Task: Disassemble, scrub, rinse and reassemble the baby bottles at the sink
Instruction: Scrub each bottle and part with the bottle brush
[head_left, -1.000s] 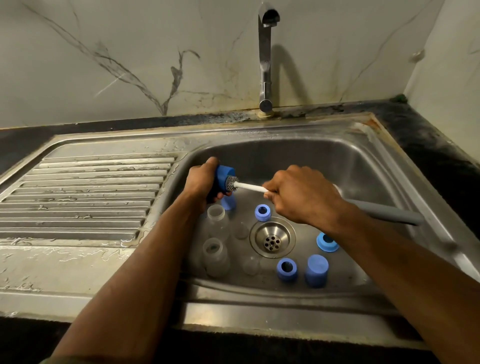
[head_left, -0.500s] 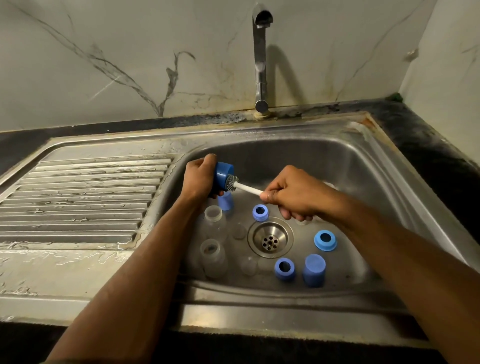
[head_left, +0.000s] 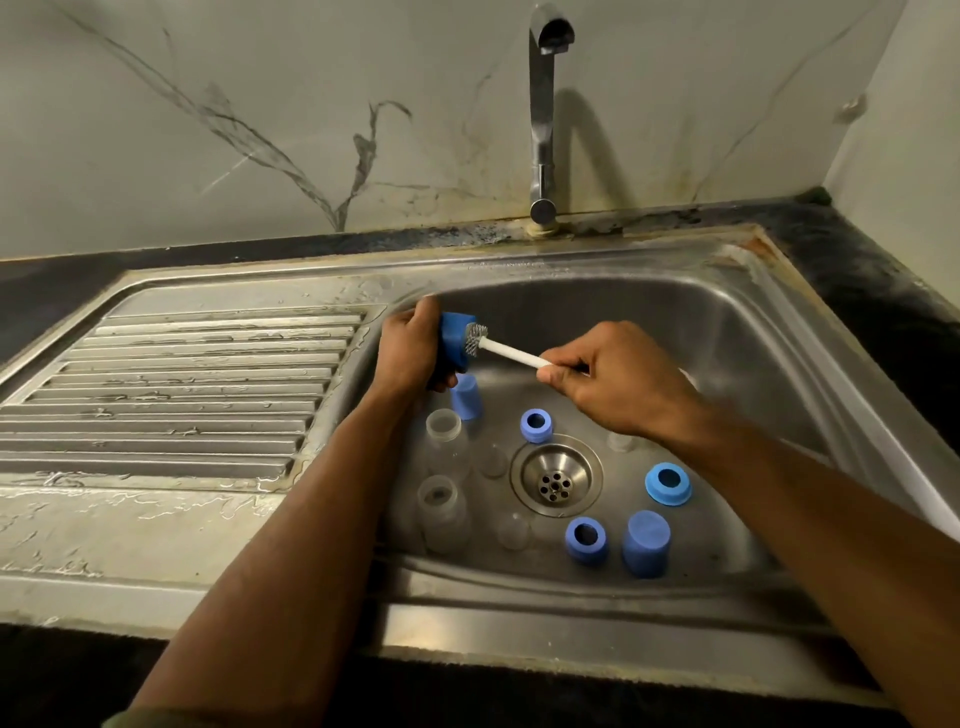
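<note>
The bottles are already taken apart. All the bits sit down in the sink (head_left: 753, 332), w/ the drain (head_left: 556, 475) in the middle.

The left hand (head_left: 410, 353) is wrapped round a blue cap (head_left: 457, 340), holding it up near the back left wall of the sink, open end to the side. The right hand (head_left: 618, 379) pinches the white stem of a small brush (head_left: 506, 351). The bristle head is right at the mouth of the cap, partly inside. So I think this is the scrub part, on a cap.

Stuff lying on the sink floor:
- 2 clear bottles (head_left: 441, 514), standing up, left of the drain, 1 behind the other
- a blue cap by the bottles (head_left: 466, 397), just under the left hand
- a blue ring near the drain (head_left: 536, 425), & a blue ring at the front (head_left: 586, 540)
- a lighter blue ring (head_left: 668, 483), right of the drain
- a blue cap at the front (head_left: 645, 543), beside the front ring
- some clear soft bits that look like teats (head_left: 511, 530), hard to see

The tap (head_left: 543, 104) shows no water coming out.

My guess: take-apart is done, scrubbing is part way. I can't tell which bits on the floor are already scrubbed. Rinsing & putting it all back together look not done yet, as nothing is joined up.
</note>
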